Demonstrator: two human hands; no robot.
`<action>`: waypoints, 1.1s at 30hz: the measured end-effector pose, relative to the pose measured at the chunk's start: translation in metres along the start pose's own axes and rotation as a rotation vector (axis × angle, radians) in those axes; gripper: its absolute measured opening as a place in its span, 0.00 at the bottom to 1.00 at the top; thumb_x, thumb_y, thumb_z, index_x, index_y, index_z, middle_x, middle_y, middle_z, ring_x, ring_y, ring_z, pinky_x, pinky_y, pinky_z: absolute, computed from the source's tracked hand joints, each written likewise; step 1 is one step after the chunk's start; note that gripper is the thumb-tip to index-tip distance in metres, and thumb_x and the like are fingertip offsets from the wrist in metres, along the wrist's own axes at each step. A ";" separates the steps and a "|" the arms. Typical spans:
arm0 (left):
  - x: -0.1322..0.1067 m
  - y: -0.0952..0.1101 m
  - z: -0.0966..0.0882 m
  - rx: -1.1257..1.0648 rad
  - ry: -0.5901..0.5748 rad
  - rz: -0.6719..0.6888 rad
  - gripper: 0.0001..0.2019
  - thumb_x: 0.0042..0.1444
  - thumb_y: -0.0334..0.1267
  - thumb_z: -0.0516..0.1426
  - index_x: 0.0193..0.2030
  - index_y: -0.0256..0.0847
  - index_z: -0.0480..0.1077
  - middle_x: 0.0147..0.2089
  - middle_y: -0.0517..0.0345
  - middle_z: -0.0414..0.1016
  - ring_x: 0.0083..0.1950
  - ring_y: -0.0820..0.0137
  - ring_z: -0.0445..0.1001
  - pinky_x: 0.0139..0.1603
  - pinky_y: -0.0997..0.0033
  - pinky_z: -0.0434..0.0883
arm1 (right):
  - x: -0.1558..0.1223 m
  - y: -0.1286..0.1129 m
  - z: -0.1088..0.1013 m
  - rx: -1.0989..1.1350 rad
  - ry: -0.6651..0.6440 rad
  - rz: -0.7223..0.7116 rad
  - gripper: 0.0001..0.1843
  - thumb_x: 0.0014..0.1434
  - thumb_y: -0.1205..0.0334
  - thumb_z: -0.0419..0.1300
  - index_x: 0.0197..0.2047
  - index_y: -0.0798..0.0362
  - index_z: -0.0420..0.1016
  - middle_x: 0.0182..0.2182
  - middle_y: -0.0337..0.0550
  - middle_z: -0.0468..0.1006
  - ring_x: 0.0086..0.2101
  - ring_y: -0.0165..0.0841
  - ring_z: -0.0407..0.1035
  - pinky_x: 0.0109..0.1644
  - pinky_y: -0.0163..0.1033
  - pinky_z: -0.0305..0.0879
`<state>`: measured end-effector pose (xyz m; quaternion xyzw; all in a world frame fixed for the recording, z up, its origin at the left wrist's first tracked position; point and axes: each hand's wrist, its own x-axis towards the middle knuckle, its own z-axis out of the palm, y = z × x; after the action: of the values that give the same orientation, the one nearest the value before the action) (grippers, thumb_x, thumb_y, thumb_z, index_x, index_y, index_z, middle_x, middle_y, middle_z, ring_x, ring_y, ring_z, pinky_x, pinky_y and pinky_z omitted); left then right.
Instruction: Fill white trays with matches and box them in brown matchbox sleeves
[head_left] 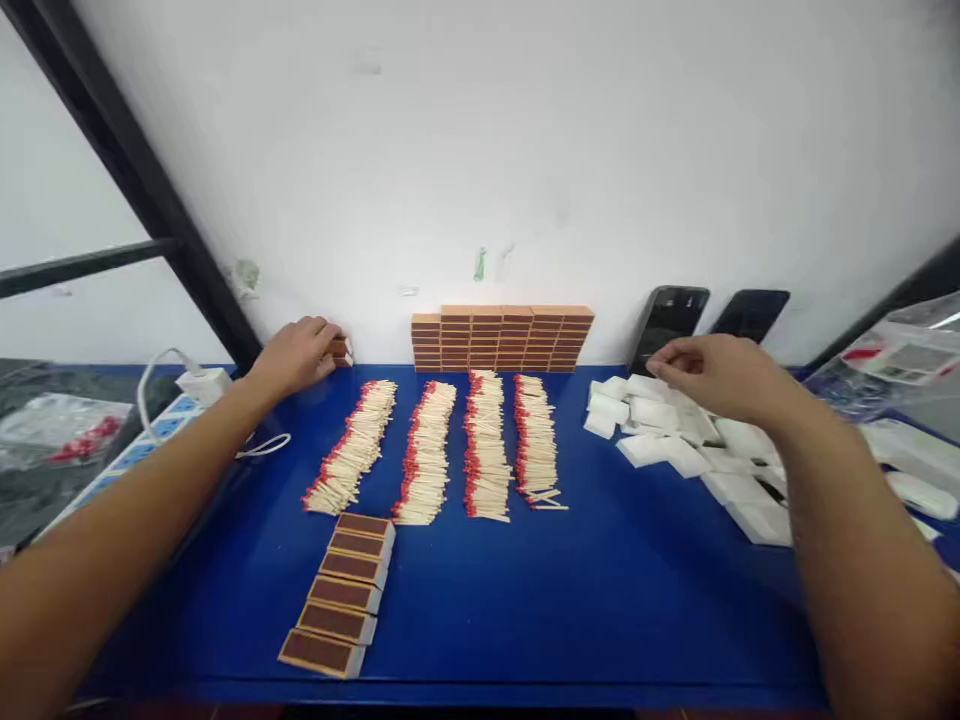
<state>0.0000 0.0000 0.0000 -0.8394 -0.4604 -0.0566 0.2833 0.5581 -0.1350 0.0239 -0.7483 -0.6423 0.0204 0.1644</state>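
Note:
At the wall on the left, my left hand [296,355] is closed around matchboxes [341,352] with brown striking sides; its fingers partly hide them. My right hand [712,372] hovers over a loose pile of white matchbox trays [654,414], fingers bent and slightly apart, with nothing visible in them. Between the hands, several rows of red-headed matches [424,455] lie on the blue table [540,620]. Nearer to me, a slanting column of matchboxes [337,595] lies with striking sides up and pale ends to the right.
A stacked wall of matchboxes [502,340] stands against the white wall. Two dark phones [667,320] lean at the back right. A power strip [161,425] with a white charger [204,384] and cable lies at left. Plastic bags [900,355] sit at the right edge.

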 end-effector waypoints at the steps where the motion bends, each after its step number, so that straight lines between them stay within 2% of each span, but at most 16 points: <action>1: 0.000 0.000 0.001 -0.001 -0.008 0.005 0.18 0.63 0.36 0.53 0.57 0.32 0.71 0.54 0.37 0.75 0.55 0.48 0.73 0.54 0.53 0.70 | 0.000 0.001 0.000 0.001 0.005 -0.004 0.14 0.63 0.52 0.58 0.39 0.49 0.82 0.30 0.42 0.82 0.35 0.41 0.75 0.38 0.43 0.64; 6: -0.002 -0.001 0.006 -0.013 -0.037 0.021 0.16 0.63 0.39 0.53 0.52 0.36 0.75 0.51 0.39 0.75 0.54 0.49 0.74 0.53 0.53 0.70 | 0.000 0.007 0.001 0.005 0.032 -0.041 0.14 0.63 0.51 0.58 0.39 0.50 0.82 0.28 0.42 0.81 0.34 0.41 0.74 0.37 0.43 0.63; 11: -0.006 -0.003 0.005 -0.012 -0.059 0.021 0.21 0.63 0.49 0.54 0.54 0.36 0.75 0.55 0.38 0.75 0.56 0.49 0.73 0.57 0.53 0.69 | 0.000 0.009 0.001 0.016 0.043 -0.060 0.14 0.63 0.52 0.59 0.40 0.51 0.82 0.27 0.42 0.80 0.32 0.38 0.73 0.38 0.42 0.63; 14: -0.007 -0.006 0.006 -0.002 -0.072 0.027 0.24 0.63 0.54 0.55 0.54 0.36 0.75 0.54 0.39 0.75 0.57 0.48 0.73 0.58 0.54 0.68 | -0.001 0.008 0.001 0.009 0.035 -0.063 0.13 0.64 0.53 0.59 0.41 0.51 0.82 0.27 0.42 0.80 0.31 0.37 0.72 0.37 0.42 0.62; 18: -0.009 -0.011 0.009 0.002 -0.093 0.038 0.23 0.65 0.53 0.54 0.54 0.35 0.75 0.53 0.36 0.74 0.57 0.47 0.73 0.58 0.53 0.68 | -0.003 0.006 0.000 0.007 0.037 -0.067 0.13 0.64 0.53 0.59 0.41 0.52 0.81 0.29 0.44 0.80 0.32 0.37 0.71 0.37 0.42 0.61; 24: -0.009 -0.010 0.008 -0.016 -0.123 0.026 0.24 0.68 0.50 0.52 0.61 0.35 0.71 0.61 0.35 0.73 0.62 0.46 0.70 0.61 0.51 0.67 | -0.003 0.004 -0.001 0.007 0.035 -0.070 0.13 0.65 0.54 0.59 0.41 0.52 0.81 0.29 0.44 0.80 0.32 0.37 0.71 0.38 0.42 0.61; 28: -0.011 -0.004 0.005 -0.031 -0.122 -0.083 0.25 0.68 0.50 0.52 0.64 0.35 0.68 0.60 0.33 0.73 0.63 0.44 0.70 0.62 0.50 0.66 | -0.003 0.003 -0.002 0.009 0.038 -0.066 0.13 0.64 0.54 0.60 0.41 0.53 0.81 0.29 0.44 0.79 0.32 0.37 0.71 0.37 0.42 0.61; 33: -0.013 0.012 0.007 -0.051 -0.116 -0.387 0.28 0.71 0.51 0.44 0.67 0.32 0.64 0.54 0.30 0.77 0.52 0.41 0.78 0.49 0.51 0.70 | -0.004 0.003 -0.001 0.002 0.035 -0.068 0.13 0.64 0.54 0.60 0.41 0.52 0.81 0.29 0.43 0.79 0.31 0.37 0.71 0.36 0.42 0.61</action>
<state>0.0008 -0.0111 -0.0160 -0.7441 -0.6270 -0.0733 0.2187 0.5607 -0.1391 0.0238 -0.7261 -0.6644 0.0026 0.1770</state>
